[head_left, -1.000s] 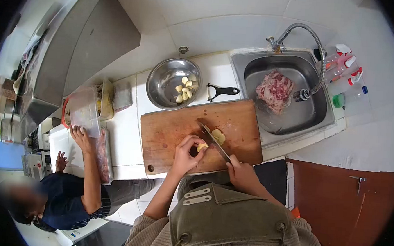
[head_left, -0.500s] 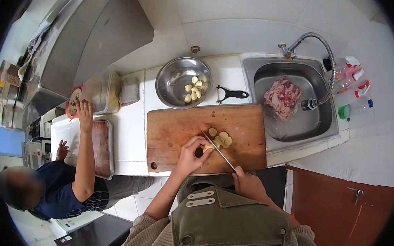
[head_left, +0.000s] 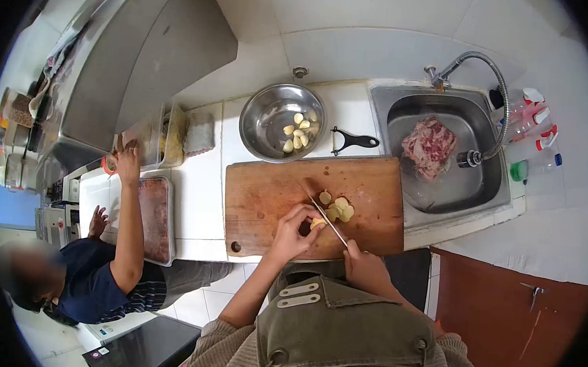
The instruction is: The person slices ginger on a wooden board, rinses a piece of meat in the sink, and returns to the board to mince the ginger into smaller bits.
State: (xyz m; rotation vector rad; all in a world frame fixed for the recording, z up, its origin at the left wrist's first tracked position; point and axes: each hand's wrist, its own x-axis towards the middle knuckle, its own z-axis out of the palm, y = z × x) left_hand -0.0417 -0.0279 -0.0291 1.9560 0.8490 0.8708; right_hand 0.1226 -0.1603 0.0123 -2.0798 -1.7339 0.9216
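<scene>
On the wooden cutting board (head_left: pixel 266 195), my left hand (head_left: pixel 296 231) is closed with bent fingertips on a pale yellow piece that looks like ginger (head_left: pixel 318 222). My right hand (head_left: pixel 367 265) grips the handle of a knife (head_left: pixel 332 226), whose blade slants up and left along the cut side of the piece. Several round ginger slices (head_left: pixel 340 210) lie just beyond the blade. Behind the board stands a steel bowl (head_left: pixel 256 137) with several peeled garlic cloves (head_left: pixel 298 140) in it. A black peeler (head_left: pixel 357 141) rests to the bowl's right.
Raw meat (head_left: pixel 430 148) sits in the sink (head_left: pixel 396 109), under a flexible faucet (head_left: pixel 503 95). Spray bottles (head_left: pixel 537 121) stand at the right. At the left a person (head_left: pixel 99 279) reaches over a tray of reddish food (head_left: pixel 154 219) near clear plastic containers (head_left: pixel 169 139).
The knife and both my hands shift only slightly at the ginger. The whole view drifts a little to the right. At the left, the other person's hand covers more of the red-rimmed container.
</scene>
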